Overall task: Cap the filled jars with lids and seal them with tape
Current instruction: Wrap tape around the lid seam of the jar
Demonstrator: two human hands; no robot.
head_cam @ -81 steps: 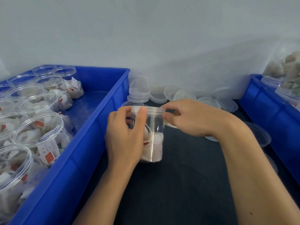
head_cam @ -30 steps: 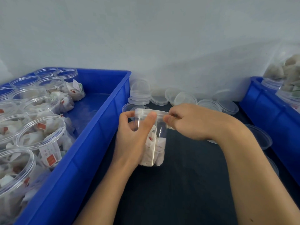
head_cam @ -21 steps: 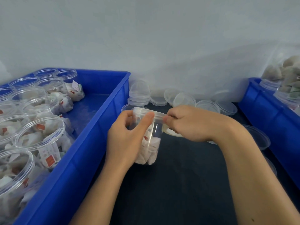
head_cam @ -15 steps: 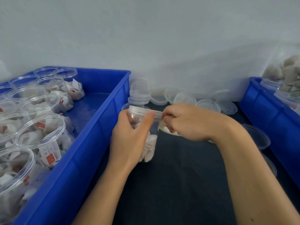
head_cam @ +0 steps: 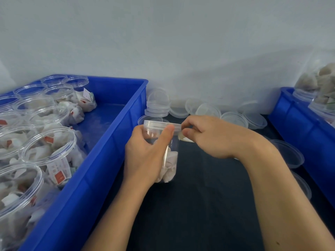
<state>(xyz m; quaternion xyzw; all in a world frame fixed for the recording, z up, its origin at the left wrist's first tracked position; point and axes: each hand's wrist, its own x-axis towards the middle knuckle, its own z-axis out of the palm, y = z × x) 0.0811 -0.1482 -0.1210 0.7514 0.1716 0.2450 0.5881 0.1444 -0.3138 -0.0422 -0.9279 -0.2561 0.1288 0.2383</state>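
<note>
We held the clear jar point(head_cam: 168, 156) upright on the dark table point(head_cam: 199, 205), our left hand point(head_cam: 145, 156) wrapped round its near side, the thumb pressed against the edge of the lid point(head_cam: 161, 125) that capped it. White packets filled the lower part of the jar, below our left fingers. Our right hand point(head_cam: 212, 138) sat just beside the jar on its right, fingers curled and pinching at the lid's rim; something pale and rounded, probably the tape roll point(head_cam: 184, 139), showed under those fingertips, but we could not tell for certain what it was. The two hands were close together, nearly meeting at the lid.

To the left of our left hand stood a blue crate point(head_cam: 112, 142) packed with open, filled jars point(head_cam: 49, 147). Beyond both hands, against the wall, lay loose clear lids point(head_cam: 157, 105), some stacked. To the right of our right forearm was a second blue crate point(head_cam: 304, 131), with more clear lids between it and the arm.
</note>
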